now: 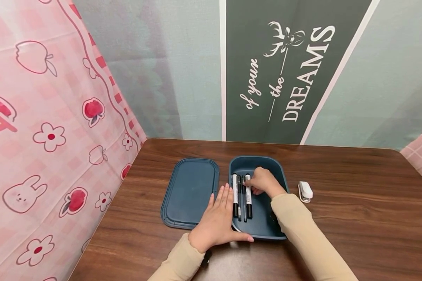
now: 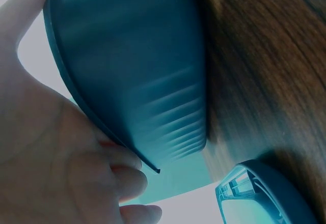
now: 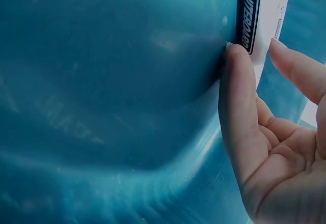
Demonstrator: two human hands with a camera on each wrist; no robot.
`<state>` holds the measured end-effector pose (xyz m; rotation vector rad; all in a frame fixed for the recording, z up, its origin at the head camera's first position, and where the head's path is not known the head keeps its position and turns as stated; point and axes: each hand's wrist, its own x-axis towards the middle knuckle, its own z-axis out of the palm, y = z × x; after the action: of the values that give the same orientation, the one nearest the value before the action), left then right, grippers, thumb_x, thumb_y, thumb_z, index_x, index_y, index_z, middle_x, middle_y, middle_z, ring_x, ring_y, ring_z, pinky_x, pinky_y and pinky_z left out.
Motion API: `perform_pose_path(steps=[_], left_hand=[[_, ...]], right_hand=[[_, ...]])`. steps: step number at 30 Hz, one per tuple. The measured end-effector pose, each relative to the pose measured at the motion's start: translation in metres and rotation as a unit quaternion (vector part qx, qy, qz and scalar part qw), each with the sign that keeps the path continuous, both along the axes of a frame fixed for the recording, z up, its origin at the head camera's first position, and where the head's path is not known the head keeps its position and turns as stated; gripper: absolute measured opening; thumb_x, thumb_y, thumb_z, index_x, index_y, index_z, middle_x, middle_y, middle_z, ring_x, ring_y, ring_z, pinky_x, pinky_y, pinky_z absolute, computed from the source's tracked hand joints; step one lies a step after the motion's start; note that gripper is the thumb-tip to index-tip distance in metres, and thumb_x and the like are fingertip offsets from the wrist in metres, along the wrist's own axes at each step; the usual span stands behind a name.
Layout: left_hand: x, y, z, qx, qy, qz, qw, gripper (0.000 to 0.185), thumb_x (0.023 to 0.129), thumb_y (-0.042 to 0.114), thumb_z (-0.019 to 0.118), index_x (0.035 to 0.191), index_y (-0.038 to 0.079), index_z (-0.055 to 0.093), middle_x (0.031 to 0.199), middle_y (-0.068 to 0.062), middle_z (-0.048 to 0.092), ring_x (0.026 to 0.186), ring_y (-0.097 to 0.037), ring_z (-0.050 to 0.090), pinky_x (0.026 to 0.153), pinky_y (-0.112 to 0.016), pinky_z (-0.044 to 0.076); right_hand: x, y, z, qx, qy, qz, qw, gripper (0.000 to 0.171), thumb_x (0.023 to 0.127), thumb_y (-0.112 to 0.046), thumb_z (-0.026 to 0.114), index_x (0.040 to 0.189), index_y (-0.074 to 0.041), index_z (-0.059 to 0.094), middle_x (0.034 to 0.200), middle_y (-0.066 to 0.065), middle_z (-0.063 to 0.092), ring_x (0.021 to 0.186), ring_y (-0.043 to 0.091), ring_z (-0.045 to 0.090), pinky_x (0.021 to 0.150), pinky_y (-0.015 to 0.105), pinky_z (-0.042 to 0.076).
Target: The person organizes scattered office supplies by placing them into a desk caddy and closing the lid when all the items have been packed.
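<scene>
My left hand [image 1: 216,222], fingers flat together, braces the box [image 1: 279,177] at its near-left corner while my right hand [image 1: 264,181] pinches a marker [image 1: 248,195] inside.

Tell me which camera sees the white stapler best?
The head view: the white stapler sits in plain sight on the wooden table, to the right of the blue box. Neither wrist view shows it; they show only hands, the box and a whiteboard marker.
</scene>
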<state>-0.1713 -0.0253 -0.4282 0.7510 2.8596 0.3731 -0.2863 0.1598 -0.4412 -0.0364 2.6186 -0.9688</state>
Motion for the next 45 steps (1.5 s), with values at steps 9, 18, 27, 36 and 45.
perform_pose_path(steps=[9,18,27,36,45], left_hand=[[0.002,-0.003,0.0,0.007,-0.004,0.001,1.0,0.126,0.067,0.081,0.056,0.15,-0.001,0.01,0.157,-0.016,0.003,0.144,-0.028,0.002,0.112,-0.05,0.016],[0.003,-0.003,-0.001,-0.004,0.004,-0.004,1.0,0.125,0.067,0.082,0.054,0.15,-0.002,0.012,0.157,-0.017,0.005,0.144,-0.027,0.002,0.112,-0.049,0.017],[0.002,-0.002,-0.002,0.0,0.0,-0.002,1.0,0.126,0.067,0.083,0.054,0.15,-0.001,0.012,0.157,-0.016,0.003,0.144,-0.028,0.003,0.112,-0.05,0.016],[0.002,0.0,-0.002,-0.001,0.004,0.001,1.0,0.126,0.066,0.083,0.054,0.15,-0.001,0.012,0.157,-0.016,0.005,0.144,-0.028,0.004,0.111,-0.05,0.017],[0.002,0.001,-0.001,-0.002,-0.001,0.003,1.0,0.126,0.066,0.082,0.056,0.15,-0.001,0.011,0.157,-0.017,0.005,0.144,-0.028,0.004,0.112,-0.049,0.016]], right_hand=[[0.001,-0.001,0.0,-0.011,-0.012,-0.006,1.0,0.027,0.082,-0.016,0.072,0.063,0.002,0.066,0.054,0.008,0.061,0.047,0.015,0.062,0.05,0.028,0.053],[0.0,0.005,0.0,-0.044,-0.034,-0.024,0.998,0.025,0.08,-0.014,0.074,0.064,0.004,0.064,0.057,0.01,0.062,0.048,0.014,0.062,0.052,0.028,0.054],[0.0,0.012,0.006,-0.154,-0.077,-0.061,0.983,0.019,0.081,-0.007,0.071,0.074,0.009,0.064,0.06,0.009,0.061,0.05,0.011,0.06,0.054,0.025,0.054],[-0.001,0.018,0.009,-0.233,-0.118,-0.072,0.963,0.02,0.084,-0.005,0.067,0.086,0.014,0.064,0.059,0.007,0.062,0.052,0.009,0.061,0.056,0.024,0.054],[-0.003,0.023,0.011,-0.331,-0.154,-0.086,0.927,0.027,0.088,-0.005,0.063,0.103,0.018,0.059,0.068,0.006,0.065,0.06,0.009,0.065,0.062,0.023,0.055]])
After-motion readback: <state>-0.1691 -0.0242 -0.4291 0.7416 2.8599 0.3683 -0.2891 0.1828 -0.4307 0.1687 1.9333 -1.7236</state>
